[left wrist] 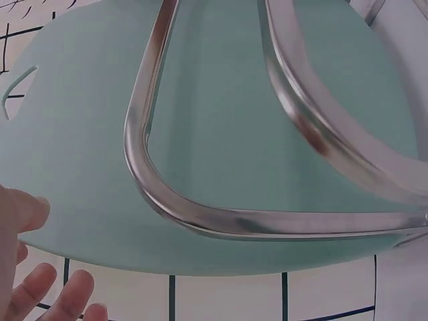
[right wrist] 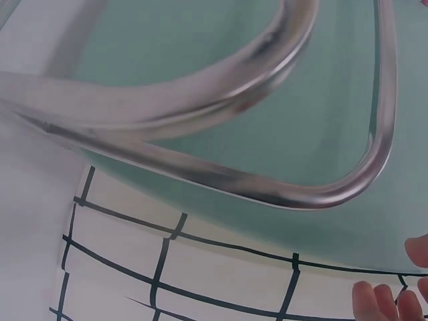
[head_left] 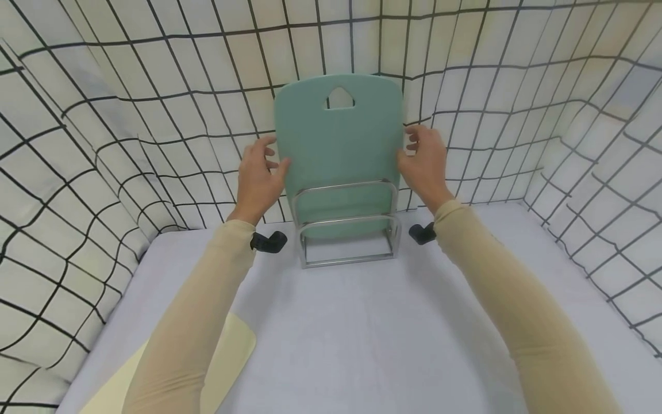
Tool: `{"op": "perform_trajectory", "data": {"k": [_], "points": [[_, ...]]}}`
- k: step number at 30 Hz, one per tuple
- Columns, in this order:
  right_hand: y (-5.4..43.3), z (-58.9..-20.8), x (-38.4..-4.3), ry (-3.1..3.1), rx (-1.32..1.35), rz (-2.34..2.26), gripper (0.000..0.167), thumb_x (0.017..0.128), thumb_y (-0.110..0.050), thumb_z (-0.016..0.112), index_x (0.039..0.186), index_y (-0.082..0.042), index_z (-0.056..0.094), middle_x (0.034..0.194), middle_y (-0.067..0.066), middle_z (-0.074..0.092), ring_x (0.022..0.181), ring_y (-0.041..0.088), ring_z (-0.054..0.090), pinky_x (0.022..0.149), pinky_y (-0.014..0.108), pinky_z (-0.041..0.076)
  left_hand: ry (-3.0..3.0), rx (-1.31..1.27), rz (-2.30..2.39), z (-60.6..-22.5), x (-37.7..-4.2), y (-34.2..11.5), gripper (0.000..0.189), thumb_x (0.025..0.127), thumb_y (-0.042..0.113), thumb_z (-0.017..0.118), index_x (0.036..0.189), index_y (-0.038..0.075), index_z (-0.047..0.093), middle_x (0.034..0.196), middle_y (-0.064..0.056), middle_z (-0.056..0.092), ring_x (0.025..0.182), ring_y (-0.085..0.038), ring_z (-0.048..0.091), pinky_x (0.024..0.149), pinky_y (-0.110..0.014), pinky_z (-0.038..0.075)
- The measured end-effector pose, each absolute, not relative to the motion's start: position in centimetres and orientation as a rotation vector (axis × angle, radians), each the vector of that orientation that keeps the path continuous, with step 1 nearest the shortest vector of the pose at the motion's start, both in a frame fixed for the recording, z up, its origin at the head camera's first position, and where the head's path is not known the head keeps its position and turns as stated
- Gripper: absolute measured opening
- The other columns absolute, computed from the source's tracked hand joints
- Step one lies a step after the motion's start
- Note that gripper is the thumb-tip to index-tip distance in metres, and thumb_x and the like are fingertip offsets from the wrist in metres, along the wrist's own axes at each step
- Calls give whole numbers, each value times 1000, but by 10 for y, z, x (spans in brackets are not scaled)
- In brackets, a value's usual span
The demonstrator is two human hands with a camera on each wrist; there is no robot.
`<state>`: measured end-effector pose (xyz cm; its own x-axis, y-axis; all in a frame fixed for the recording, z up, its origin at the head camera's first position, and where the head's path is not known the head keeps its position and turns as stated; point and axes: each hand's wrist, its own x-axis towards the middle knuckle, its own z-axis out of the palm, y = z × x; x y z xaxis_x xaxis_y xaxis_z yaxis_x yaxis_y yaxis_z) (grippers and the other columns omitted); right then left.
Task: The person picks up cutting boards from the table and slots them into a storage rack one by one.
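A pale green cutting board [head_left: 338, 144] with a cut-out handle hole stands upright in a silver metal rack [head_left: 346, 263]. The rack's bent bars cross in front of its lower half. At the board's left edge is my left hand [head_left: 258, 175], its thumb overlapping the front face and its fingers spread loosely beside the edge. My right hand [head_left: 426, 164] mirrors it at the right edge, thumb tip right at the rim and fingers loosely bent outside it. Both wrist views show the fingertips [left wrist: 73, 287] beyond the board's edge, apart from the thumbs.
A pale yellow flat sheet or board [head_left: 235, 345] lies on the white table [head_left: 362, 345] at the lower left, partly under the left forearm. White walls with a black grid [head_left: 207, 115] rise behind the rack and on both sides. Black wrist mounts [head_left: 269, 242] extend inward near the rack.
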<state>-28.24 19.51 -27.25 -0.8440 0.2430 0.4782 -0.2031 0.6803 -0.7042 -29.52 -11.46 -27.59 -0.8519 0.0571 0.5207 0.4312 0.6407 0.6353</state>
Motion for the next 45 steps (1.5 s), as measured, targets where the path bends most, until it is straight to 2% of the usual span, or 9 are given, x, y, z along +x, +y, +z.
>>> {"op": "perform_trajectory", "data": {"k": [13,20,28,40,45], "points": [[186,-282,-265,-2313,2,1136,45,96,-12,65,139,-3,54,127,18,58,111,29,65,93,41,59,-2538,-417,-1019,-273,-280,-129,60,101,35,62,152,9,43,133,-20,55,118,-36,64,98,-51,55],[177,-285,-254,-2306,53,1188,48,95,-13,66,141,-5,54,130,17,61,113,29,67,98,39,59,-2589,-443,-966,-270,-271,-139,60,101,35,62,152,9,44,137,-21,55,120,-36,63,100,-52,55],[167,-283,-238,-2280,36,1313,46,96,-16,68,140,-9,55,125,13,65,107,28,71,90,42,61,-2628,-452,-939,-272,-258,-149,58,101,32,63,152,10,45,136,-20,58,120,-36,63,98,-53,55],[149,-282,-215,-2152,98,1587,48,96,-17,71,140,-10,54,123,10,64,101,19,70,81,24,58,-2688,-442,-857,-281,-242,-163,56,101,31,63,150,11,47,132,-19,58,119,-36,64,97,-53,56],[141,-287,-208,-2129,129,1660,48,95,-18,73,139,-9,54,116,5,64,95,15,70,78,22,58,-2723,-432,-830,-287,-240,-172,55,101,31,63,150,10,47,131,-18,56,121,-35,63,97,-53,56]]}}
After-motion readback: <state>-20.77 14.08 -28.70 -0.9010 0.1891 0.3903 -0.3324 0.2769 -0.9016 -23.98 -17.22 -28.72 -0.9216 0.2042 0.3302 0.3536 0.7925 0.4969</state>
